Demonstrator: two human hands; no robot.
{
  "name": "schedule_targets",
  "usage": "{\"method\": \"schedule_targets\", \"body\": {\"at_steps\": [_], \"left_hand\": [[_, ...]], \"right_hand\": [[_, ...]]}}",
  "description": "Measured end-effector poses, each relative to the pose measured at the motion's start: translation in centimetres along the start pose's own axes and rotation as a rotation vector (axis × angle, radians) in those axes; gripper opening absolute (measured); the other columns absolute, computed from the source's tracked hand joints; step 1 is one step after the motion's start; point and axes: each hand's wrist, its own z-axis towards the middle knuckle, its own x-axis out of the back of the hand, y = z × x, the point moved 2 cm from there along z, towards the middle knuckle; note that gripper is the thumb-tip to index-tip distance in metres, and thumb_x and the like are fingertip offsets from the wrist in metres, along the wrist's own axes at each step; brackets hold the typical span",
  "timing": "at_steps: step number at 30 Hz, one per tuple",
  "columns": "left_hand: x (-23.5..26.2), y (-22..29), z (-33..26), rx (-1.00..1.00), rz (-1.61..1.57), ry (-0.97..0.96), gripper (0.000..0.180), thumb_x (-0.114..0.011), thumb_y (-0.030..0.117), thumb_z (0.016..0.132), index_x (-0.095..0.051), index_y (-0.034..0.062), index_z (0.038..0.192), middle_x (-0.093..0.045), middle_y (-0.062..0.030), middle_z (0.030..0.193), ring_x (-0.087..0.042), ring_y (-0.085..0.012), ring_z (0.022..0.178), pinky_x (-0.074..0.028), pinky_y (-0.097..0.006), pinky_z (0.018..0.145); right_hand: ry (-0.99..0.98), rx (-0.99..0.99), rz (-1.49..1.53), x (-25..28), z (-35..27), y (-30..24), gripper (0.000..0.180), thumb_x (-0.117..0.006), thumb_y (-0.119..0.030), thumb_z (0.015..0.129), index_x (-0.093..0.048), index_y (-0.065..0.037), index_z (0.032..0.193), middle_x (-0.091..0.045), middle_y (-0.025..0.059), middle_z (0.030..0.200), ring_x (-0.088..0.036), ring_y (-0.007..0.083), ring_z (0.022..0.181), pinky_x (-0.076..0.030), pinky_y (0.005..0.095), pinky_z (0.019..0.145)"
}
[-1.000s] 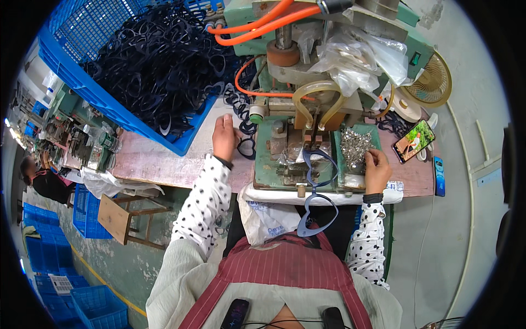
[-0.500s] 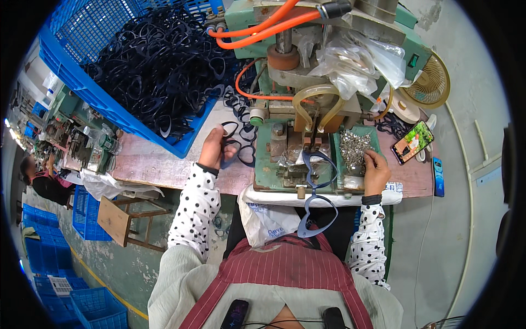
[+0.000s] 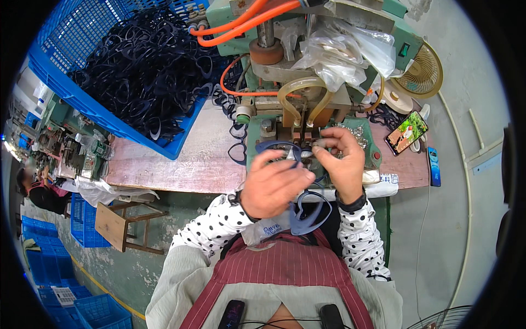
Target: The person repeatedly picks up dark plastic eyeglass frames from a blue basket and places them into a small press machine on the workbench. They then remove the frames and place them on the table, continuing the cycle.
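Both hands are meeting over the front of the green machine point(image 3: 307, 118), and each grip is closing on the same dark blue eyeglass frame point(image 3: 282, 149). Left hand point(image 3: 272, 183) is curling its fingers around the near rim of the frame, while right hand point(image 3: 341, 159) is pinching the frame's far end between thumb and fingertips, just below the machine's two small posts. More blue frames point(image 3: 309, 211) are hanging just under the grips, against the person's striped apron.

Beneath the grips a worn reddish bench point(image 3: 181, 162) is carrying the machine, and grey concrete floor is showing to the right of it. Far to the left another person point(image 3: 38, 192) is sitting near stacked blue crates point(image 3: 41, 263).

Well left of the grips and above them, a big blue crate point(image 3: 82, 98) is holding a heap of dark frames point(image 3: 148, 66), and a few loose ones are spilling onto the bench beside the machine. Orange hoses point(image 3: 241, 24) and a clear plastic bag point(image 3: 339, 55) are crowding the machine above the grips. To the right of the right grip a phone point(image 3: 406, 132) is lying lit on the bench, with a small fan point(image 3: 419, 71) beyond it. A pile of small silvery parts point(image 3: 356, 134) is sitting just behind the right grip, partly hidden by the fingers.
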Motion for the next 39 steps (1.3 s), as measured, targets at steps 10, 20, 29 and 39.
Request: {"method": "schedule_targets", "body": {"at_steps": [10,20,29,39], "left_hand": [[-0.9,0.7,-0.5,-0.193,-0.180,-0.040,0.042,-0.063,0.008,0.075,-0.062,0.0023,0.116,-0.066,-0.0074,0.100,-0.061,-0.0226,0.082,-0.049,-0.042,0.086],[-2.4,-1.3,0.5,-0.326,-0.380,-0.170,0.041,-0.062,0.004,0.076,-0.061,-0.0003,0.116,-0.064,-0.0130,0.109,-0.062,-0.0296,0.099,-0.047,-0.048,0.093],[-3.2,-1.5,-0.2,-0.304,-0.361,-0.148,0.043,-0.066,0.003,0.073,-0.062,-0.0017,0.116,-0.065,-0.0133,0.109,-0.062,-0.0276,0.090,-0.048,-0.046,0.089],[-1.0,-1.4,-0.1,-0.393,-0.071,-0.156,0.035,-0.060,0.039,0.090,-0.066,0.0119,0.112,-0.065,-0.0081,0.118,-0.060,-0.0265,0.105,-0.036,-0.055,0.100]], "right_hand": [[-0.036,-0.026,0.022,-1.8,1.0,-0.9,0.041,-0.075,-0.004,0.070,-0.054,0.001,0.104,-0.069,0.0065,0.075,-0.055,0.0083,0.063,-0.044,0.0230,0.059],[0.263,0.049,-0.196,2.8,2.4,4.4,0.041,-0.071,-0.003,0.075,-0.057,-0.004,0.114,-0.071,0.0096,0.086,-0.067,0.0181,0.076,-0.051,0.0298,0.071],[0.111,-0.024,-0.967,8.9,-0.6,10.3,0.034,-0.073,-0.023,0.078,-0.064,-0.005,0.105,-0.065,0.0140,0.081,-0.064,0.0334,0.077,-0.049,0.0424,0.067],[0.303,0.052,-0.534,9.3,0.4,12.7,0.010,-0.063,-0.012,0.082,-0.064,-0.002,0.083,-0.063,0.0149,0.070,-0.062,0.0289,0.064,-0.047,0.0400,0.060]]}}
